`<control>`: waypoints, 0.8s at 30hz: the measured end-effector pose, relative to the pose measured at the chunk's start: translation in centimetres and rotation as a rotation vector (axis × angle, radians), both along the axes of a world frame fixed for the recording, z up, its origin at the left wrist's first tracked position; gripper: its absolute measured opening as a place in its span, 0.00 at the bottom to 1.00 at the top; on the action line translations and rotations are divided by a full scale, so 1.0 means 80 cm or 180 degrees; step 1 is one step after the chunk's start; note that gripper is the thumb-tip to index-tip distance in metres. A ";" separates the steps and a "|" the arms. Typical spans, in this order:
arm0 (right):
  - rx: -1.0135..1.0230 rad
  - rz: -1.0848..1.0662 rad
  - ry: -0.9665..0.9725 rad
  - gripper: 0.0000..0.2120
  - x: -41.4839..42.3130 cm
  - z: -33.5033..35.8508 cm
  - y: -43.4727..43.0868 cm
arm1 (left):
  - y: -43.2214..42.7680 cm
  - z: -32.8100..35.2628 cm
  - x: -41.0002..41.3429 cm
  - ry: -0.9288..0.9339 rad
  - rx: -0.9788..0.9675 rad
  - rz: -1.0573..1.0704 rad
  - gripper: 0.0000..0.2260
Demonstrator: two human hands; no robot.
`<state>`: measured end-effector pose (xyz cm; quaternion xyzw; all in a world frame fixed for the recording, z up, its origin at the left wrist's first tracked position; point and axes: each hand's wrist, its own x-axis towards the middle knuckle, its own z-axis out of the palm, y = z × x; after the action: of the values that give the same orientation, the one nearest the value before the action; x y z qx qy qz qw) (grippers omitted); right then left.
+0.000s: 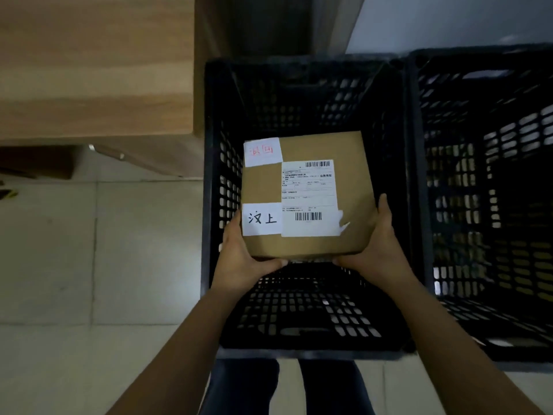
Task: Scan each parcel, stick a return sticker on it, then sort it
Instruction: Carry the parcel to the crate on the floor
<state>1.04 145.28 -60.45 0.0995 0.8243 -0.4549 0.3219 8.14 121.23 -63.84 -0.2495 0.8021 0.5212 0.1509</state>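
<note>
The parcel (353, 181) is plain brown, its label (309, 197) white with black barcodes. Its far-left sticker (262, 151) is white with red characters, its near-left sticker (262, 219) white with black handwriting. The left crate (212, 145) and right crate (419, 175) are black with slotted grids, the table (95, 64) pale wood-grain.

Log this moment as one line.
phase: sorting | left hand, right hand: hold parcel | parcel: over crate | return sticker: on

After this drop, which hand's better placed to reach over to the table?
Left hand: it holds the brown cardboard parcel on the light wooden table's side; the right hand is by the second black plastic crate.
</note>
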 end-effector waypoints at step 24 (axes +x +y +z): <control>0.1801 0.1392 0.0502 0.35 -0.075 -0.156 -0.034 | 0.006 -0.134 -0.104 -0.0703 -0.1202 -0.0744 0.43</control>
<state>-4.99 142.53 -72.95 -0.0293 0.9416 -0.1357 0.3068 -0.15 121.69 -74.52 -0.2341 0.8873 0.3107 0.2477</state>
